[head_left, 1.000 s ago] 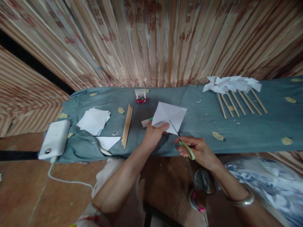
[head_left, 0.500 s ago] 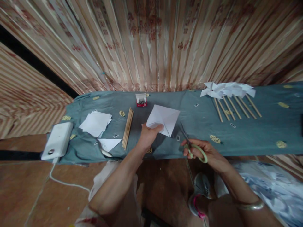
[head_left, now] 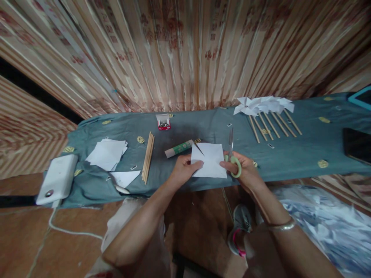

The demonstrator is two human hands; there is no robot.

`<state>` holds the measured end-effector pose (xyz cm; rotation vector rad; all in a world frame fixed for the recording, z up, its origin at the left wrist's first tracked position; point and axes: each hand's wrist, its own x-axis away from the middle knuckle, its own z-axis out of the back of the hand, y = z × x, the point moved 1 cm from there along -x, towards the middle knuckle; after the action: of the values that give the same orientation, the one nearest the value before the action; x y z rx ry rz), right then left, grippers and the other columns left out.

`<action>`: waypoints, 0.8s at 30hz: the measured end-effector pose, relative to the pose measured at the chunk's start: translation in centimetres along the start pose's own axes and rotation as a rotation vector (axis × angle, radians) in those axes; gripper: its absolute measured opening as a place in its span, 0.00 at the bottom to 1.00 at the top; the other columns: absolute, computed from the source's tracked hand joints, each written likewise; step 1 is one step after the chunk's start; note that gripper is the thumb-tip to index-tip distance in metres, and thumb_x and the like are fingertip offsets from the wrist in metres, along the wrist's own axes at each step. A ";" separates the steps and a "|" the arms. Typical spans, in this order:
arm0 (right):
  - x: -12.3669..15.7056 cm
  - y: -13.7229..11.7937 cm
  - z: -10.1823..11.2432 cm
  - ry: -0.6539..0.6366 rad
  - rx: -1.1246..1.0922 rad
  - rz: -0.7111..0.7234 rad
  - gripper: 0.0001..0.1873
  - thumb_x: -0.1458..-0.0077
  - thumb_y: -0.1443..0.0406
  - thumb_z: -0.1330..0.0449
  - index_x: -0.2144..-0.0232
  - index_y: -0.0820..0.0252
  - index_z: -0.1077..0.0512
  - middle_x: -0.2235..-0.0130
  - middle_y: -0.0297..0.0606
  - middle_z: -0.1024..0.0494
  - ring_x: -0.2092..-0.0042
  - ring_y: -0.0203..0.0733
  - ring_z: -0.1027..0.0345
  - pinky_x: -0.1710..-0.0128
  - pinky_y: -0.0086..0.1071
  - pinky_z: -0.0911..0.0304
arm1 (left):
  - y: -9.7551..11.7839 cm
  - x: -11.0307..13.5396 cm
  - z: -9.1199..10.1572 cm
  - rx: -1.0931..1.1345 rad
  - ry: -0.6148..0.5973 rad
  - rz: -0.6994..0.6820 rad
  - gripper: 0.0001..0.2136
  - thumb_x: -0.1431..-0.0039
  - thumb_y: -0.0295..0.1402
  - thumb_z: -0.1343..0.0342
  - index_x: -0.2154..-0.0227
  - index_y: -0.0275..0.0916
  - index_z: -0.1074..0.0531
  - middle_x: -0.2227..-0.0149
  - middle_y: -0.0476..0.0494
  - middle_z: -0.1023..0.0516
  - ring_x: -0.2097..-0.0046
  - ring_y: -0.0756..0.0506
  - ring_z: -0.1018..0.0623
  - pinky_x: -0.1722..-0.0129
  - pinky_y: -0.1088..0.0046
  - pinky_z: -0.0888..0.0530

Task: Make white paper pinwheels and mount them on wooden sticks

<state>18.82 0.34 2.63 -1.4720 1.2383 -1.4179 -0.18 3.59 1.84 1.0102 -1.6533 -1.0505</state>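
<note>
Paper square (head_left: 212,160), slit, now turned, pinched by left hand (head_left: 183,170) and right hand (head_left: 245,170); scissors (head_left: 231,148) also gripped by right; cutting apparently paused.

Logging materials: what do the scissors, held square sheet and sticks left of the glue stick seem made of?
Scissors: blades probably metal, grey with slight sheen; handles likely plastic, evenly pale green. Square sheet: matte white paper, judging by its thinness and slit. Sticks: probably unpainted wood, tan and dull.
</note>
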 end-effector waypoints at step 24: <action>1.8 0.3 -3.7 -0.121 0.110 0.037 0.27 0.60 0.46 0.33 0.64 0.60 0.27 0.74 0.34 0.24 0.73 0.36 0.34 0.73 0.29 0.38 | 1.7 -0.9 -0.6 0.688 0.293 0.041 0.12 0.45 0.26 0.40 0.57 0.36 0.26 0.58 0.43 0.19 0.58 0.46 0.21 0.57 0.72 0.25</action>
<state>15.01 -1.03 3.28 -1.4312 1.0900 -1.3309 0.38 4.80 3.39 1.4755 -1.8045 -0.2633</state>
